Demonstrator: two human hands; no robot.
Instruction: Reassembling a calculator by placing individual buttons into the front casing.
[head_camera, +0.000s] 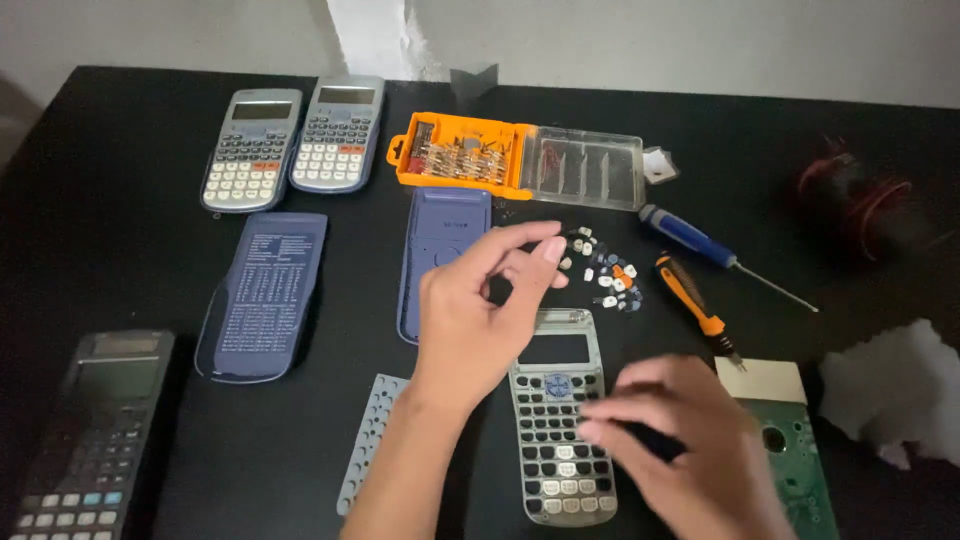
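The left hand (480, 310) pinches something too small to identify above the loose keys (605, 270), while the right hand (680, 440), fingers loosely curled, steadies the calculator faceplate (560, 420), likely mid-refit, so seating 1 key needs precise alignment.

a crowded black table (120, 190): loose calculator keys (608, 272), a blue screwdriver (700, 243) and an orange screwdriver (690, 302) block the right of the calculator faceplate (560, 395); a green circuit board (800, 470) hems it further. open tabletop lies between the back cover (262, 292) and grey calculators (295, 145).
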